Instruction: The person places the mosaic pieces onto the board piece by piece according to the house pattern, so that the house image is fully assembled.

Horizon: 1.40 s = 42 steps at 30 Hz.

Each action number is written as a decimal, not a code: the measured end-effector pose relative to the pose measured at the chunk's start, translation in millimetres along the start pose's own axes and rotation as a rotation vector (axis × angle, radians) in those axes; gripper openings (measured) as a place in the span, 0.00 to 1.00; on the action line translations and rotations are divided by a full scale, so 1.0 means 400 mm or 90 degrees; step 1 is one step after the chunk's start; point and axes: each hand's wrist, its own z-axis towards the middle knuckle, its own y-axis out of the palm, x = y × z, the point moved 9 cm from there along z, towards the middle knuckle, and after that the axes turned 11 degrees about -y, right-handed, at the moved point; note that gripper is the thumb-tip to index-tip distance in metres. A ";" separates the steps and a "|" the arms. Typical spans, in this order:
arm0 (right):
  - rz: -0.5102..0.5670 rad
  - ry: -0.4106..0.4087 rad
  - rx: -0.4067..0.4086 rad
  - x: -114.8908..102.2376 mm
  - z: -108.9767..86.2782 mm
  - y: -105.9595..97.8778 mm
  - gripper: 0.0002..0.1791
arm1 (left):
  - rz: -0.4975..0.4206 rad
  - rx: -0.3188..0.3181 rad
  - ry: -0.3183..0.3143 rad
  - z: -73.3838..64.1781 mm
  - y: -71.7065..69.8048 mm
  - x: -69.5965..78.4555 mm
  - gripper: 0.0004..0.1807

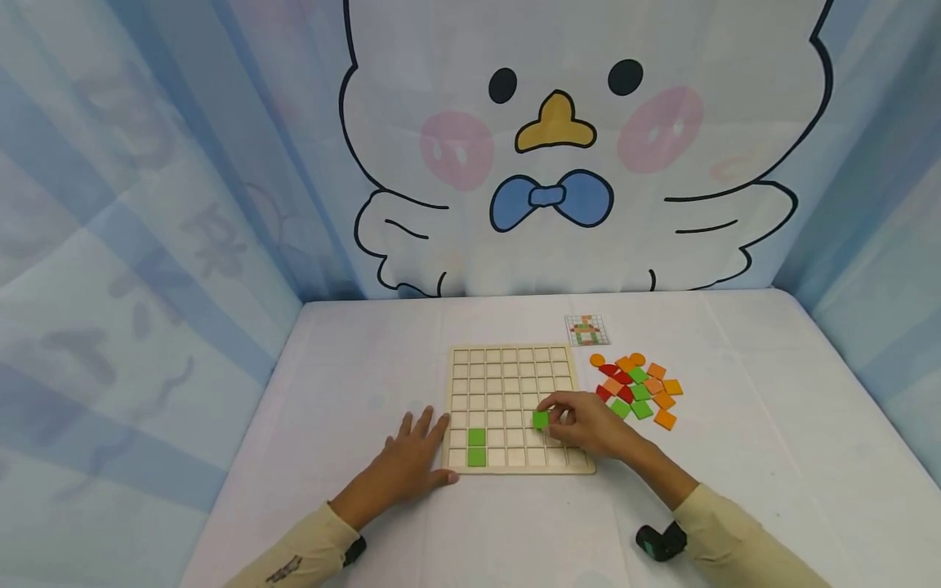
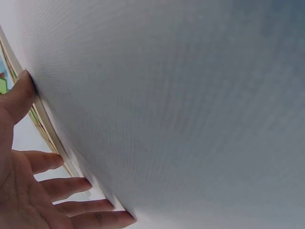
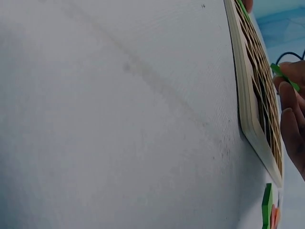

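Observation:
A wooden grid board (image 1: pixel 515 469) lies on the white table, with two green square tiles (image 1: pixel 477 447) set one above the other in its lower left cells. My right hand (image 1: pixel 588 420) pinches another green square tile (image 1: pixel 540 420) between thumb and fingers, over the right part of the board. In the right wrist view that tile (image 3: pixel 285 78) is tilted above the grid. My left hand (image 1: pixel 408 461) rests with spread fingers at the board's left edge, thumb near the lower left corner; the left wrist view shows its fingers (image 2: pixel 71 188) reaching along that edge.
Right of the board lies a loose pile of orange, red and green tiles (image 1: pixel 640 392), squares and rounded shapes. A small pattern card (image 1: pixel 587 330) sits behind the board's far right corner. A curtain with a cartoon bird (image 1: pixel 559 245) hangs behind the table.

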 end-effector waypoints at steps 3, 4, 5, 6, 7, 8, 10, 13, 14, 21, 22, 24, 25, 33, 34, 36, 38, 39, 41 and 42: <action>0.005 0.002 -0.002 -0.002 0.009 0.010 0.13 | 0.002 0.002 0.000 0.000 -0.001 0.000 0.49; 0.007 0.005 -0.003 -0.003 0.011 0.014 0.13 | 0.002 0.004 0.002 -0.001 -0.002 0.001 0.49; 0.010 0.008 -0.004 -0.004 0.014 0.017 0.13 | 0.002 0.004 0.002 -0.001 -0.002 0.001 0.49; 0.013 0.010 -0.007 -0.005 0.017 0.020 0.13 | 0.003 0.005 0.002 -0.001 -0.001 0.001 0.49; 0.013 0.010 -0.010 -0.006 0.020 0.023 0.14 | 0.003 0.004 0.003 -0.001 -0.001 0.001 0.49; 0.012 0.009 -0.013 -0.006 0.023 0.026 0.14 | 0.003 0.004 0.003 -0.001 0.000 0.001 0.49; 0.011 0.001 -0.020 -0.010 0.030 0.032 0.14 | 0.003 0.002 0.002 0.000 0.001 0.002 0.49; 0.005 -0.015 -0.029 -0.017 0.042 0.041 0.14 | 0.003 0.001 0.001 0.001 0.002 0.002 0.49; 0.002 -0.017 -0.029 -0.020 0.045 0.044 0.14 | 0.004 0.000 0.000 0.002 0.002 0.002 0.49; 0.004 0.002 -0.040 -0.038 0.072 0.064 0.15 | 0.003 0.001 -0.002 0.006 0.004 -0.002 0.49; 0.004 0.004 -0.042 -0.039 0.075 0.067 0.16 | 0.003 0.001 -0.002 0.006 0.004 -0.002 0.49; 0.008 0.005 -0.047 -0.042 0.083 0.072 0.16 | 0.001 0.001 -0.002 0.006 0.005 -0.002 0.49; 0.010 0.005 -0.049 -0.043 0.086 0.075 0.16 | 0.001 0.001 -0.002 0.006 0.004 -0.002 0.49; 0.025 0.008 -0.048 -0.050 0.106 0.100 0.15 | 0.004 -0.005 -0.004 0.005 0.007 -0.003 0.49; 0.030 0.012 -0.048 -0.050 0.108 0.104 0.16 | 0.005 -0.006 -0.004 0.005 0.007 -0.003 0.49; 0.042 0.020 -0.049 -0.052 0.111 0.112 0.16 | 0.008 -0.007 -0.002 0.005 0.007 -0.003 0.49; 0.044 0.023 -0.048 -0.054 0.115 0.117 0.16 | 0.010 -0.009 -0.001 0.004 0.008 -0.004 0.49; 0.043 0.021 -0.049 -0.057 0.117 0.119 0.16 | 0.011 -0.010 -0.001 0.005 0.008 -0.005 0.49; 0.037 0.016 -0.050 -0.060 0.121 0.122 0.16 | 0.012 -0.012 -0.001 0.005 0.009 -0.005 0.49; 0.032 0.011 -0.050 -0.063 0.125 0.123 0.16 | 0.012 -0.013 -0.001 0.007 0.010 -0.006 0.49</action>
